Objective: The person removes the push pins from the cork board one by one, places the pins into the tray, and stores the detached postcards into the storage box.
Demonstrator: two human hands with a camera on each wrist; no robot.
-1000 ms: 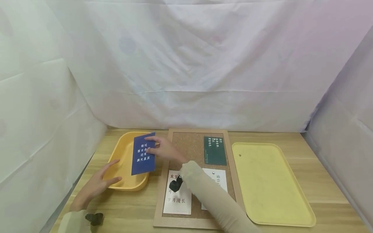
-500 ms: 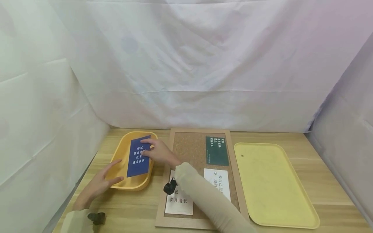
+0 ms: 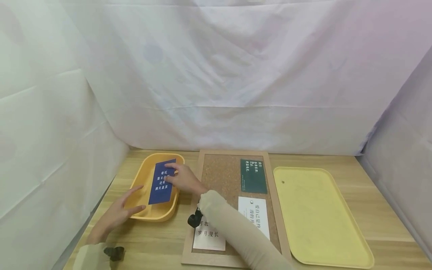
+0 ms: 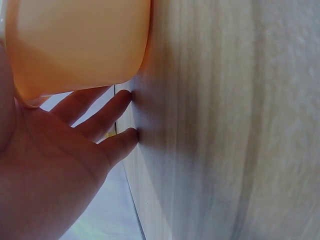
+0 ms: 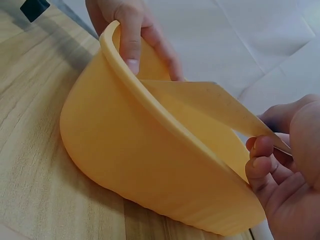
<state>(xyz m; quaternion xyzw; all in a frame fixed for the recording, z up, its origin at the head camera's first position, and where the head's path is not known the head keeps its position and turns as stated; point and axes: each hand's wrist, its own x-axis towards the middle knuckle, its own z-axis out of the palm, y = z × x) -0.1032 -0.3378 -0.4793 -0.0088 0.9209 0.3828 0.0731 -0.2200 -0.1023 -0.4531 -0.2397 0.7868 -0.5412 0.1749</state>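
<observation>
In the head view my left hand (image 3: 116, 215) is at the near left corner of a yellow plastic basin (image 3: 175, 204), thumb and forefinger over its rim. The left wrist view shows other fingers (image 4: 105, 120) spread along the outside of the basin wall (image 4: 82, 45). My right hand (image 3: 185, 180) pinches a blue card (image 3: 161, 191) with white Chinese characters, held tilted at the basin's mouth. From the right wrist the card's pale underside (image 5: 210, 102) shows, its far end inside the rim. The basin floor is mostly hidden by the card.
Right of the basin lies a framed corkboard (image 3: 219, 168) bearing a green card (image 3: 254, 176) and two white cards, one (image 3: 209, 240) partly under my right sleeve (image 3: 236, 228). A yellow tray (image 3: 320, 217) with a small round pin (image 3: 282, 182) lies further right. White cloth (image 3: 219, 75) surrounds the table.
My right hand has carried the blue card slightly left and lower, over the basin. The left hand keeps its place at the rim. The whole view has shifted slightly.
</observation>
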